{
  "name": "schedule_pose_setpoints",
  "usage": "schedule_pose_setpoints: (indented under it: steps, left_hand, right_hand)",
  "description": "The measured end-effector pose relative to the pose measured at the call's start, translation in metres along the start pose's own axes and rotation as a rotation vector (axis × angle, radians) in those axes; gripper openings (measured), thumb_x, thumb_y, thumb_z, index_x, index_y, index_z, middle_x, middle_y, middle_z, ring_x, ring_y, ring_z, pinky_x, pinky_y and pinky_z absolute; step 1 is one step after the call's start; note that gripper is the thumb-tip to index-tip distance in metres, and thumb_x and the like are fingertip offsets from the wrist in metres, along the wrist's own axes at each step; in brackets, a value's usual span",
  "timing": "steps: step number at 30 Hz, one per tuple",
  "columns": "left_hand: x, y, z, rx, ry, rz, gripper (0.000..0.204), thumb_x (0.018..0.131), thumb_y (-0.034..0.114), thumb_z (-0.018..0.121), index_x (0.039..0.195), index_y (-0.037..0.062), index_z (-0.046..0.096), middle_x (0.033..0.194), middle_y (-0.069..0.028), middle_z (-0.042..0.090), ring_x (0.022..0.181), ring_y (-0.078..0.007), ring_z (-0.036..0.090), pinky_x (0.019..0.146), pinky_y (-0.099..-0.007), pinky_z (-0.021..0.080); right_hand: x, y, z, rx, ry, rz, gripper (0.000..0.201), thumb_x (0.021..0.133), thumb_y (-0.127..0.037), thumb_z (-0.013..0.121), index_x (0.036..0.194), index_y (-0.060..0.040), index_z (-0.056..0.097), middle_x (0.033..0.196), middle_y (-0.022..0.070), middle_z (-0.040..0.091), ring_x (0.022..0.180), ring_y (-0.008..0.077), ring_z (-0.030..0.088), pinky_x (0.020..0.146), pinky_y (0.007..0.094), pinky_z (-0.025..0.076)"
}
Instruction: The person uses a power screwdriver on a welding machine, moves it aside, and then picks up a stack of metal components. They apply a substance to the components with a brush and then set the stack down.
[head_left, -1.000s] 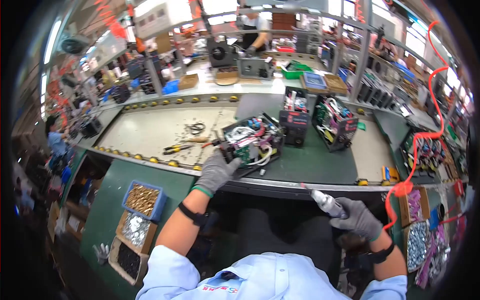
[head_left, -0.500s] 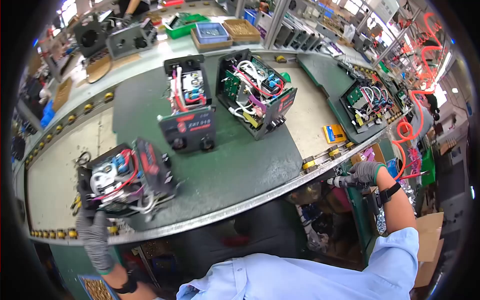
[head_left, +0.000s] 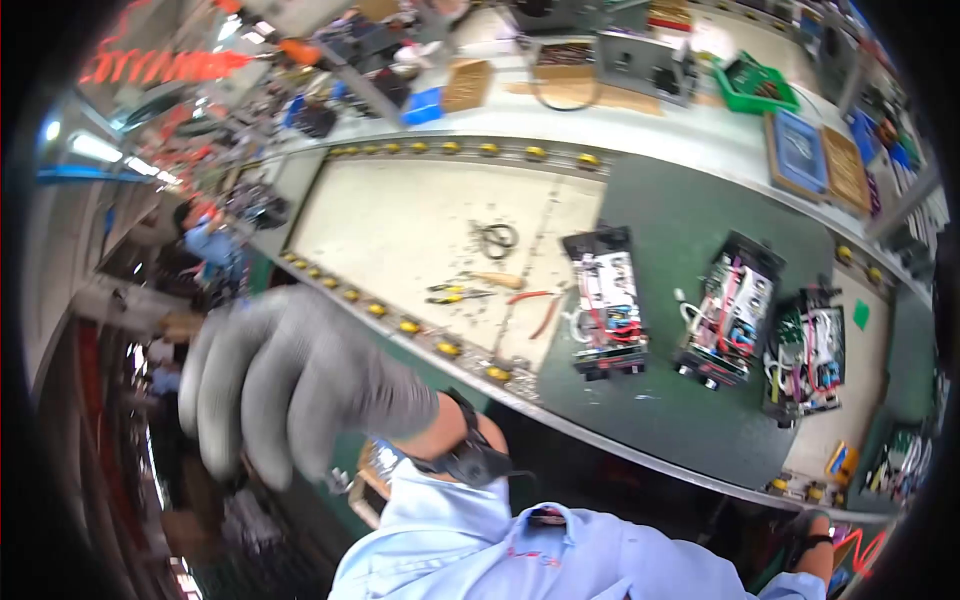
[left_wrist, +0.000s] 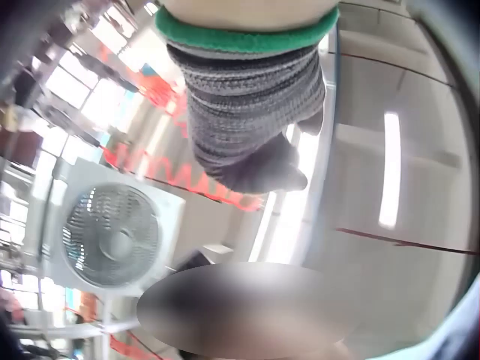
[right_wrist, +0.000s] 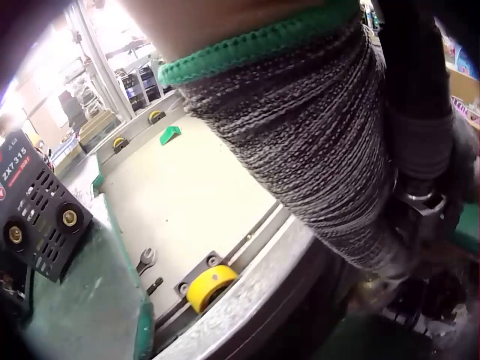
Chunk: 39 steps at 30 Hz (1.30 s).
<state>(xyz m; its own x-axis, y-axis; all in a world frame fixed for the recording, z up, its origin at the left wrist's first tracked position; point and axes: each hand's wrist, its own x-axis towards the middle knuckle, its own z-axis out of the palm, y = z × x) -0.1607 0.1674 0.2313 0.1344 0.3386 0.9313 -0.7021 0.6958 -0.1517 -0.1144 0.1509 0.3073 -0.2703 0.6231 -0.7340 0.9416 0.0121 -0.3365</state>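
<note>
My gloved left hand (head_left: 300,385) is raised high and close to the head camera, left of the bench. Its fingers hang loosely bent with nothing in them; the left wrist view also shows the glove (left_wrist: 255,120) against the ceiling. Low at the far right of the head view is my right hand (head_left: 815,524), by the bench edge. Beside its glove (right_wrist: 300,142) runs a dark power screwdriver (right_wrist: 421,142); the fingers round it are mostly hidden. Three uncased electrical units (head_left: 608,300) with exposed wiring stand on the green mat (head_left: 650,430).
Yellow-handled pliers (head_left: 458,294), red-handled pliers (head_left: 545,318) and a black cable coil (head_left: 495,240) lie on the pale bench surface. Yellow rollers (right_wrist: 212,287) line the metal edge, near a wrench (right_wrist: 148,259). A green bin (head_left: 755,85) stands across the bench.
My left hand has let go of the nearest unit and risen up and left. That unit now stands upright on the mat. The head view has swung right, then back left.
</note>
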Motion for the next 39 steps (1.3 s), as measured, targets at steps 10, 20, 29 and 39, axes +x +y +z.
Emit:
schedule_pose_setpoints:
  steps: [10,20,29,39]
  left_hand:
    - [0.068,-0.015,0.096,0.093,-0.013,-0.069,0.023,0.097,0.007,0.057,0.09,-0.0119,0.068,0.077,-0.0268,0.068,0.053,-0.0316,0.066,0.037,-0.0391,0.05]
    - [0.071,0.024,0.05,0.449,-0.165,-0.382,0.042,0.104,0.05,0.054,0.101,0.0104,0.068,0.088,-0.0102,0.074,0.067,-0.0239,0.07,0.055,-0.0335,0.052]
    - [-0.033,0.093,0.01,1.42,0.696,-0.957,0.04,0.088,0.039,0.075,0.101,0.0009,0.07,0.09,-0.0133,0.072,0.075,-0.0272,0.07,0.068,-0.0379,0.056]
    - [-0.163,0.213,0.049,2.035,0.517,-1.601,0.041,0.088,0.037,0.071,0.114,0.0043,0.069,0.098,-0.0184,0.07,0.098,-0.0358,0.066,0.086,-0.0447,0.053]
  right_hand:
    - [-0.127,0.225,0.396,0.088,-0.037,0.229,0.034,0.083,-0.03,0.067,0.11,-0.0102,0.072,0.108,0.0175,0.073,0.099,0.0336,0.07,0.088,0.0431,0.054]
    - [-0.126,0.27,0.502,0.252,-0.116,0.708,0.04,0.08,-0.036,0.071,0.113,-0.0116,0.073,0.112,0.0187,0.072,0.103,0.0338,0.07,0.091,0.043,0.054]
    - [-0.095,0.186,0.215,0.337,0.764,0.245,0.044,0.084,-0.035,0.076,0.116,-0.007,0.066,0.097,0.0158,0.07,0.089,0.0339,0.069,0.078,0.043,0.055]
    - [0.034,0.315,-0.162,0.527,1.256,0.366,0.055,0.091,-0.042,0.072,0.113,0.0079,0.065,0.09,0.0162,0.07,0.077,0.0229,0.069,0.069,0.0384,0.056]
